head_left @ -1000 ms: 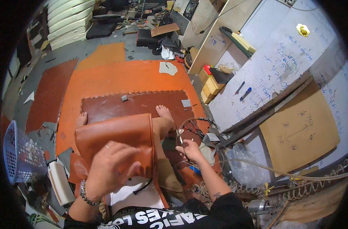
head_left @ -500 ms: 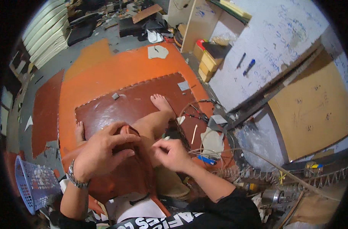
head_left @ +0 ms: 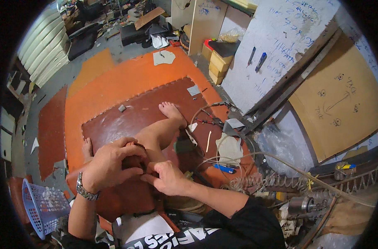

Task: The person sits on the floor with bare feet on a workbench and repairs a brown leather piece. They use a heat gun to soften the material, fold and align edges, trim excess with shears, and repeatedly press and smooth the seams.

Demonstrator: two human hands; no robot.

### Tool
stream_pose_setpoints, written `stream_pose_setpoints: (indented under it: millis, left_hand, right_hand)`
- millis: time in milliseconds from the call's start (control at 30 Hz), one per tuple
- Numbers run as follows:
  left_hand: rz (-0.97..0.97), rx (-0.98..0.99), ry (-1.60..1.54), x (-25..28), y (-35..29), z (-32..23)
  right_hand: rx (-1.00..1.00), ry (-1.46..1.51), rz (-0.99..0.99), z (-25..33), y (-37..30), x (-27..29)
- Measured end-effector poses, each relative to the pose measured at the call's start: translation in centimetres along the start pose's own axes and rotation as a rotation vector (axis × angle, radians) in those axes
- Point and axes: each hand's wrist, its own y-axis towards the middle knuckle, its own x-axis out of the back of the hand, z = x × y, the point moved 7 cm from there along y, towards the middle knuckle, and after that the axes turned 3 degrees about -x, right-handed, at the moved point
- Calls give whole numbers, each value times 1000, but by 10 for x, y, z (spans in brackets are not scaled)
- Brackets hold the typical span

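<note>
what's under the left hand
Under the left hand there is brown leather, part of it held in the grip. The stretch that the hand itself covers cannot be seen.

Beyond the left hand (head_left: pixel 112 164), a hand could pass low and far over the dark-red glossy sheet (head_left: pixel 114 124) and the flat orange sheet (head_left: pixel 135 76) around it, a small grey block (head_left: pixel 122 108) standing in that path. The bent bare right leg (head_left: pixel 162 130) bars the way just beyond the right hand (head_left: pixel 168 178). Farther right, a thin translucent hose (head_left: pixel 317 179) crosses; near left, a lavender perforated plastic basket (head_left: pixel 52 220) crowds the left forearm.
</note>
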Motion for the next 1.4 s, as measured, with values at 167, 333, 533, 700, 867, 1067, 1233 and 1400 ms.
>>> stream_pose_setpoints:
  millis: [167, 333, 533, 700, 867, 1067, 1233, 1400]
  left_hand:
    - [-88, -34, 128, -11, -1, 0]
    - [-160, -72, 160, -7, -3, 9]
    - [-194, -75, 179, -4, -6, 16]
    - [-284, -37, 138, 2, -11, 20]
    - [-624, 190, 113, 14, -87, 57]
    - [-1132, 457, -629, -51, -244, 157]
    - [-1054, 488, -1171, -126, -275, 200]
    - [-1058, 427, -1137, -70, -276, 215]
  right_hand:
    - [50, -199, -32, 9, 16, 9]
    - [-58, -404, -65, -1, 35, 11]
    - [233, -421, -74, -1, 60, 19]
    - [84, -214, 313, -17, 94, 13]
    - [295, -241, 222, -5, 97, 13]
    - [184, -58, 255, -14, 92, 15]
    - [307, -312, 147, 38, 88, 9]
    - [441, -503, 92, 74, 99, 29]
